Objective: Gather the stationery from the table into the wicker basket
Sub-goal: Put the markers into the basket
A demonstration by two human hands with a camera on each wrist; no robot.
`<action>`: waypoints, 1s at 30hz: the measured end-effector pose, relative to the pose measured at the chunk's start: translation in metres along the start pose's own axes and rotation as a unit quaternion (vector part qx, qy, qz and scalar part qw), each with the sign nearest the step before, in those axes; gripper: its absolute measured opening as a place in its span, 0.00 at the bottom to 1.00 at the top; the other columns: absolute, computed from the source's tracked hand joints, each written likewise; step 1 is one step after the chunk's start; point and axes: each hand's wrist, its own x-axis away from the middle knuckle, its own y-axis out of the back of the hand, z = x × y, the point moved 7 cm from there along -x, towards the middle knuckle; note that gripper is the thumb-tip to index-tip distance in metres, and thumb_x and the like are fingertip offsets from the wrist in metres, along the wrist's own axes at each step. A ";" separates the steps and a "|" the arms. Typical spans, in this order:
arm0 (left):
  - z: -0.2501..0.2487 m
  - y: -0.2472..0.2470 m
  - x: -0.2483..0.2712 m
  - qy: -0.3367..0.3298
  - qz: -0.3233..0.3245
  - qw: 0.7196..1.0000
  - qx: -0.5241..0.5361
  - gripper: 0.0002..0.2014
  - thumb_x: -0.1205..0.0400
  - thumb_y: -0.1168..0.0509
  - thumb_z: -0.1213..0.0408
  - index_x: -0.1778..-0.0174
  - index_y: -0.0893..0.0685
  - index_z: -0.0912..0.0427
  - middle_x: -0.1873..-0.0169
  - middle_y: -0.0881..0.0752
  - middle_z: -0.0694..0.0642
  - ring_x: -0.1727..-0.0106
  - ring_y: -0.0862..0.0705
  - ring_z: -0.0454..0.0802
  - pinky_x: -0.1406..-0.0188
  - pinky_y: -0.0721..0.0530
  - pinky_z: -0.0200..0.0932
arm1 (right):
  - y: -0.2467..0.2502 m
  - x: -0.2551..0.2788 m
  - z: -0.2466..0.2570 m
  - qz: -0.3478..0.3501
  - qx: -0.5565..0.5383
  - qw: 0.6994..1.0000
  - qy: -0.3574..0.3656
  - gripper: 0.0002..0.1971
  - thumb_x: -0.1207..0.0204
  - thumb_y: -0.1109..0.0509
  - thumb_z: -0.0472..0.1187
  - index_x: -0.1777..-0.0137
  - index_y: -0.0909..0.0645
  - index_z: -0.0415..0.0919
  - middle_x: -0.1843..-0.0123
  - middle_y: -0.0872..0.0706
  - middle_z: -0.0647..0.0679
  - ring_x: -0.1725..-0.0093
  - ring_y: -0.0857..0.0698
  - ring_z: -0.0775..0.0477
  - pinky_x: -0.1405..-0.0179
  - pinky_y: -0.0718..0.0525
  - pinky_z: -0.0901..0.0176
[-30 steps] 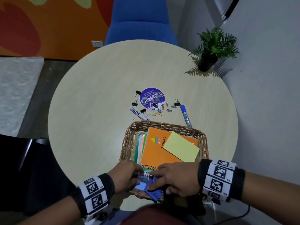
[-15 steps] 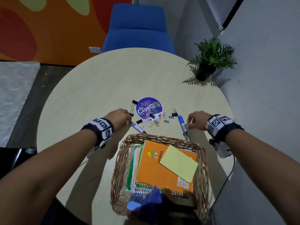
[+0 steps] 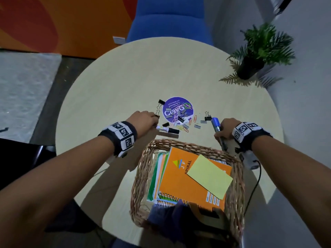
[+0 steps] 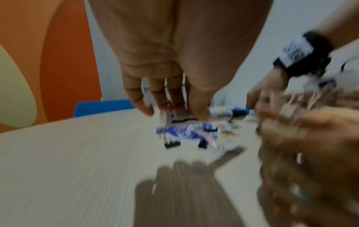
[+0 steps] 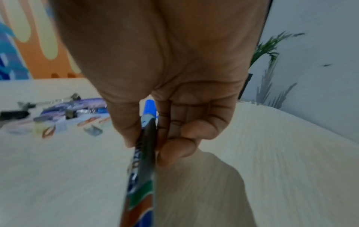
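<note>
The wicker basket [image 3: 179,142] stands at the near side of the round table [image 3: 107,83]. It holds an orange spiral notebook [image 3: 179,181] with a yellow pad [image 3: 209,176] on top. Just beyond it, my left hand [image 3: 154,124] [image 4: 174,111] pinches the left end of a white marker with a black cap [image 3: 167,130] [image 4: 177,118]. My right hand [image 3: 220,133] [image 5: 147,138] grips the blue marker [image 3: 215,125] [image 5: 144,161] between thumb and fingers. Binder clips [image 3: 161,101] and paper clips [image 3: 185,128] lie scattered on and around a purple round sticker [image 3: 177,110].
A potted plant [image 3: 250,67] stands at the table's far right edge. A blue chair [image 3: 170,20] is behind the table. Dark blue and brown items [image 3: 170,215] fill the basket's near end. A black cable [image 3: 254,190] trails from my right wrist.
Both hands left the basket's near end and reached past it. Since half a second ago the left has closed on the black-capped marker and the right on the blue one.
</note>
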 end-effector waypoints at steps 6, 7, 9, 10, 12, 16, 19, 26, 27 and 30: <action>-0.004 0.031 0.102 0.124 -0.061 0.960 0.242 0.10 0.19 0.34 0.58 0.43 0.18 0.54 0.54 0.10 0.54 0.59 0.16 0.52 0.60 0.24 0.43 | 0.051 0.041 -0.013 -0.115 -0.088 0.989 -0.003 0.12 0.19 0.33 0.45 0.53 0.21 0.34 0.61 0.18 0.39 0.59 0.19 0.37 0.61 0.23 0.54; -0.016 0.027 0.119 0.121 -0.059 0.952 0.276 0.14 0.19 0.35 0.57 0.38 0.21 0.53 0.54 0.09 0.53 0.60 0.15 0.52 0.60 0.22 0.43 | 0.057 0.051 -0.011 -0.128 -0.109 0.986 0.006 0.13 0.19 0.32 0.45 0.51 0.19 0.33 0.58 0.15 0.37 0.58 0.16 0.37 0.58 0.20 0.52; -0.045 0.009 0.143 0.107 -0.036 0.946 0.305 0.20 0.19 0.36 0.55 0.32 0.29 0.52 0.55 0.09 0.55 0.57 0.13 0.55 0.56 0.17 0.48 | 0.066 0.073 -0.002 -0.148 -0.157 0.976 0.031 0.13 0.20 0.32 0.44 0.52 0.17 0.32 0.57 0.10 0.35 0.59 0.11 0.37 0.56 0.16 0.49; -0.059 -0.001 0.150 0.106 -0.025 0.946 0.304 0.20 0.19 0.38 0.55 0.31 0.32 0.51 0.55 0.10 0.57 0.56 0.13 0.57 0.56 0.17 0.49 | 0.069 0.083 0.005 -0.157 -0.188 0.968 0.046 0.13 0.20 0.31 0.43 0.54 0.17 0.31 0.59 0.09 0.35 0.62 0.10 0.38 0.56 0.15 0.49; -0.077 -0.017 0.156 0.117 -0.015 0.950 0.290 0.21 0.18 0.39 0.59 0.30 0.36 0.52 0.55 0.12 0.59 0.54 0.14 0.60 0.57 0.18 0.50 | 0.068 0.106 0.026 -0.156 -0.262 0.949 0.079 0.12 0.21 0.30 0.41 0.56 0.16 0.29 0.62 0.08 0.36 0.65 0.09 0.40 0.57 0.12 0.47; -0.087 -0.029 0.146 0.137 -0.021 0.954 0.264 0.14 0.17 0.43 0.64 0.35 0.31 0.55 0.52 0.12 0.60 0.53 0.13 0.61 0.58 0.19 0.48 | 0.035 0.149 0.089 -0.054 -0.371 0.917 0.139 0.09 0.20 0.30 0.38 0.59 0.19 0.34 0.67 0.10 0.42 0.72 0.10 0.49 0.69 0.10 0.59; -0.087 -0.026 0.146 0.141 -0.023 0.952 0.271 0.13 0.17 0.41 0.63 0.37 0.26 0.53 0.49 0.13 0.57 0.50 0.13 0.55 0.54 0.16 0.45 | -0.017 0.157 0.130 0.078 -0.362 0.915 0.160 0.11 0.19 0.30 0.40 0.63 0.20 0.38 0.66 0.09 0.38 0.70 0.12 0.45 0.58 0.08 0.49; -0.053 -0.013 0.180 0.177 -0.114 0.931 0.297 0.11 0.20 0.39 0.61 0.43 0.20 0.51 0.49 0.11 0.54 0.47 0.14 0.56 0.54 0.23 0.45 | -0.049 0.150 0.167 0.129 -0.320 0.925 0.159 0.20 0.19 0.30 0.46 0.74 0.20 0.44 0.74 0.13 0.50 0.76 0.17 0.54 0.62 0.16 0.57; -0.046 -0.015 0.183 0.189 -0.118 0.929 0.296 0.11 0.20 0.38 0.60 0.42 0.20 0.52 0.48 0.11 0.53 0.47 0.14 0.54 0.54 0.23 0.44 | -0.049 0.150 0.170 0.133 -0.319 0.925 0.157 0.19 0.19 0.30 0.45 0.73 0.19 0.43 0.75 0.13 0.50 0.77 0.17 0.55 0.65 0.17 0.60; -0.034 -0.022 0.188 0.210 -0.115 0.926 0.290 0.12 0.18 0.37 0.58 0.39 0.21 0.52 0.46 0.12 0.51 0.48 0.14 0.49 0.51 0.23 0.41 | -0.049 0.152 0.178 0.156 -0.320 0.923 0.148 0.19 0.19 0.30 0.45 0.73 0.17 0.44 0.72 0.12 0.46 0.76 0.16 0.54 0.69 0.18 0.62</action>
